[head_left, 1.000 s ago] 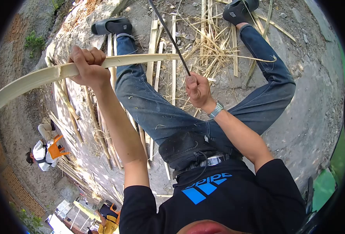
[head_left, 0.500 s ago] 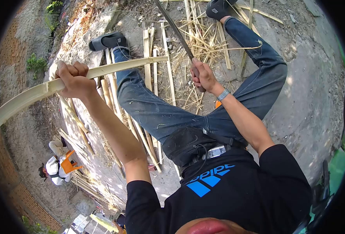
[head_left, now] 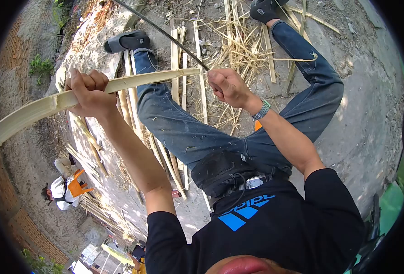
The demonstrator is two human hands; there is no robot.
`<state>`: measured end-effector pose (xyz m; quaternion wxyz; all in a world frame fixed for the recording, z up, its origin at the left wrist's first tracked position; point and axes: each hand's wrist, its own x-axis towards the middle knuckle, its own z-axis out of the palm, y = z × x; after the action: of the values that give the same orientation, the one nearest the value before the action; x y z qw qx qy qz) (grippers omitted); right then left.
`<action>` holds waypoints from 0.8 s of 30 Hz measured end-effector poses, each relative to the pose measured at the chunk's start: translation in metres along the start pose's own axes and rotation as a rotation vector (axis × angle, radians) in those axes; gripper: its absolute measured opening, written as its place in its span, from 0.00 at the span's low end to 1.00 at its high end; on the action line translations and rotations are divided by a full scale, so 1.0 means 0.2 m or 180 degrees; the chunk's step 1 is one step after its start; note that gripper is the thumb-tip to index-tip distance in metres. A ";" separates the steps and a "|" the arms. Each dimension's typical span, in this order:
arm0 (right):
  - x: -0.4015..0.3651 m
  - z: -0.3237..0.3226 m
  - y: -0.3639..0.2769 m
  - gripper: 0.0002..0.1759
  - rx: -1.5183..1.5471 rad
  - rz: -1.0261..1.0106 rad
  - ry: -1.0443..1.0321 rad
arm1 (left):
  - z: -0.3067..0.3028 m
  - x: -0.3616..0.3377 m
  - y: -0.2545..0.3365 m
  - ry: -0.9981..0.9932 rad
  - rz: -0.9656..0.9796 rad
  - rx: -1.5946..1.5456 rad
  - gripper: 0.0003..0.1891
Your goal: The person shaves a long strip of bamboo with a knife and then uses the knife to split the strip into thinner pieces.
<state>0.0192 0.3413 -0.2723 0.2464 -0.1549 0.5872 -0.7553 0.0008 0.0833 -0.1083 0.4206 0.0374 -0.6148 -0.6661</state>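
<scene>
At the far left, the bamboo strip (head_left: 33, 109), long and pale, ran into the lens's dark rim, so its outer end was cut off. Below it, small and distorted, another person (head_left: 58, 192) in white crouched beside an orange object (head_left: 78, 186). What they were doing was too small to tell.

The left hand (head_left: 90, 93) was closed in a full fist around the strip and held it raised across the left leg. The strip's right end reached just beside the right hand (head_left: 227, 86). Split bamboo slats (head_left: 178, 50) and dry shavings (head_left: 247, 50) lay on the ground between the feet.

The right hand was clenched around the handle of a blade (head_left: 158, 29), long and dark, with the handle hidden inside the fist. The blade slanted up and left, its tip lost at the top edge. Whether its edge touched the strip's end could not be made out. A wristwatch (head_left: 262, 110) sat on that wrist.
</scene>
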 end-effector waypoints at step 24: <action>-0.12 0.18 0.58 0.41 -0.0731 0.0487 0.0530 | 0.01 0.12 -0.13 -0.0904 -0.0384 -0.0575 0.21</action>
<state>0.0795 0.3026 -0.3724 0.2343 -0.0738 0.6982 -0.6725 -0.0301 0.0675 -0.1191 0.2905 -0.0583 -0.6023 -0.7412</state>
